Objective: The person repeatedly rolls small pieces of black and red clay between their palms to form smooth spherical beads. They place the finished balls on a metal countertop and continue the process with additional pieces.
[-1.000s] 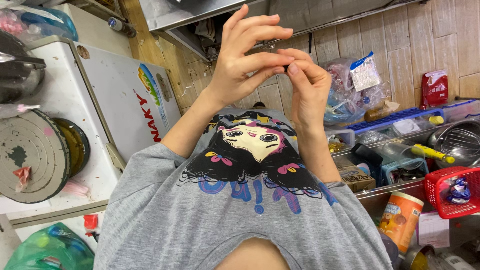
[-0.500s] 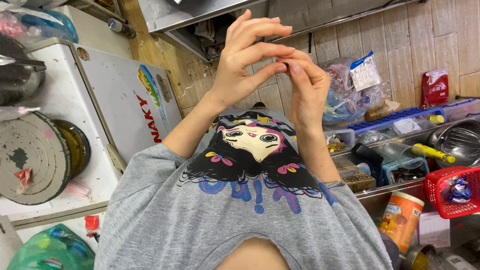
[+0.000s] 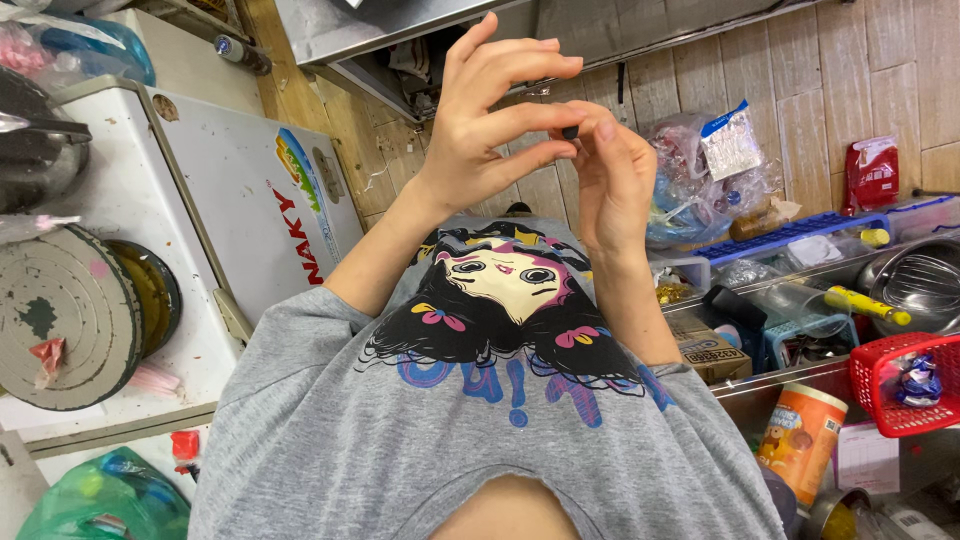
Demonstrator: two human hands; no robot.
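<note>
Both hands raised, pinching a small dark object.
My right hand (image 3: pixel 610 180) nips the small dark object (image 3: pixel 570 131); left hand (image 3: pixel 490 120), fingers spread, steadies it; next I need fine fingertip control.

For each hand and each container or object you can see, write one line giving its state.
Left hand: raised, fingers spread.
Right hand: raised, pinching a small dark object.
Red basket: upright, holding a wrapped item.
Orange canister: tilted, lid on.
Round board: lying flat.
Green bag: crumpled, full.
</note>
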